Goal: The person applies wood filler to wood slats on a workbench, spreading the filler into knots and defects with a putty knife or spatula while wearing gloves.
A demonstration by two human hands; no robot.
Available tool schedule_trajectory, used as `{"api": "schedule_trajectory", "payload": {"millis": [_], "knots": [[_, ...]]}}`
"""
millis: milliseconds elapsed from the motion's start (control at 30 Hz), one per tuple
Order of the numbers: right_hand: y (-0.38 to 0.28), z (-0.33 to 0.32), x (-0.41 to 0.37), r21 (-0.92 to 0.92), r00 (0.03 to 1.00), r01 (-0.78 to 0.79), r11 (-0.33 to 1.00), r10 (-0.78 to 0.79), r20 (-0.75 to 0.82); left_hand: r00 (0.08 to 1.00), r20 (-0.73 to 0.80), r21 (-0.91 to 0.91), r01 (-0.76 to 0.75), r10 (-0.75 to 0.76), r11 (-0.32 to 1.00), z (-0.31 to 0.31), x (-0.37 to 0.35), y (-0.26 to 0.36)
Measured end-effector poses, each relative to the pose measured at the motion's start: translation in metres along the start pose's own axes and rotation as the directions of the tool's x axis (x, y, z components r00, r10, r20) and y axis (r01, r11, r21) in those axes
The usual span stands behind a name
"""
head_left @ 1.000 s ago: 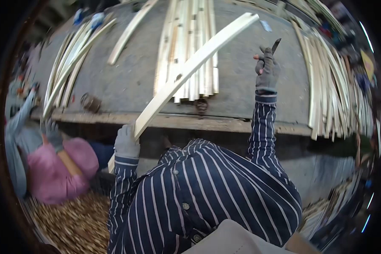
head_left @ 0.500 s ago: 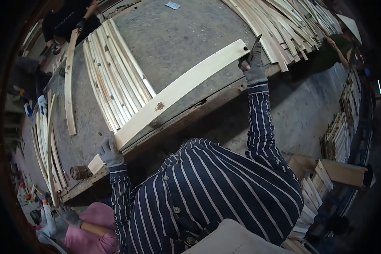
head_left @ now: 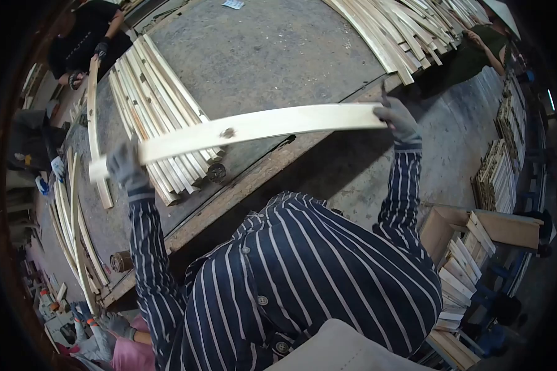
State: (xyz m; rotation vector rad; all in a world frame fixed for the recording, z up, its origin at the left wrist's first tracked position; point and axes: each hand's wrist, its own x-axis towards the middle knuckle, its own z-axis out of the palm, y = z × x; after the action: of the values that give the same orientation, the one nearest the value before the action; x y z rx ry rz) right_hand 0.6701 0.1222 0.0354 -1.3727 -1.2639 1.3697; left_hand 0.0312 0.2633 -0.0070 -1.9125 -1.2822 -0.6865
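Observation:
A long pale wooden slat with a brown knot stretches across in front of me, over the near edge of the table. Its left end is gripped by my left hand in a grey glove, fingers wrapped round it. My right hand, gloved too, is closed on the other end. A thin dark pointed tool sticks up from the right hand. Under the slat's left half lies a row of slats side by side, with a small dark round object beside their near ends.
A large slat pile covers the far right. More slats and a brown roll lie at left. One co-worker holds a slat; others stand around the table. A cardboard box with wood pieces stands at lower right.
Both hands have moved the slat: its left end swung up and left over the row, its right end came down and right. The round object by the row now shows.

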Motion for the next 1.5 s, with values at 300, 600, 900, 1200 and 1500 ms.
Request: {"api": "schedule_trajectory", "payload": {"millis": [300,600,900,1200,1500], "knots": [[0.111,0.072,-0.064,0.632,0.954,0.154,0.76,0.052,-0.296,0.984,0.075,0.033,0.157,-0.159,0.987,0.054,0.209,0.114],[0.076,0.207,0.04,0.499,0.934,0.086,0.862,0.104,-0.341,0.51,0.848,-0.523,0.849,0.143,0.074,-0.031,0.042,0.225],[0.096,0.251,0.083,0.358,0.968,-0.199,0.912,0.24,-0.075,0.389,0.905,-0.363,0.917,0.173,-0.167,-0.094,-0.029,0.176],[0.054,0.265,0.087,0.154,0.994,-0.093,0.984,0.1,-0.043,0.211,0.965,-0.171,0.957,0.155,-0.235,-0.132,-0.055,0.171],[0.068,0.261,0.103,-0.051,0.988,0.079,0.996,-0.085,-0.128,0.117,0.971,-0.021,0.91,0.207,-0.414,-0.122,-0.055,0.202]]}}
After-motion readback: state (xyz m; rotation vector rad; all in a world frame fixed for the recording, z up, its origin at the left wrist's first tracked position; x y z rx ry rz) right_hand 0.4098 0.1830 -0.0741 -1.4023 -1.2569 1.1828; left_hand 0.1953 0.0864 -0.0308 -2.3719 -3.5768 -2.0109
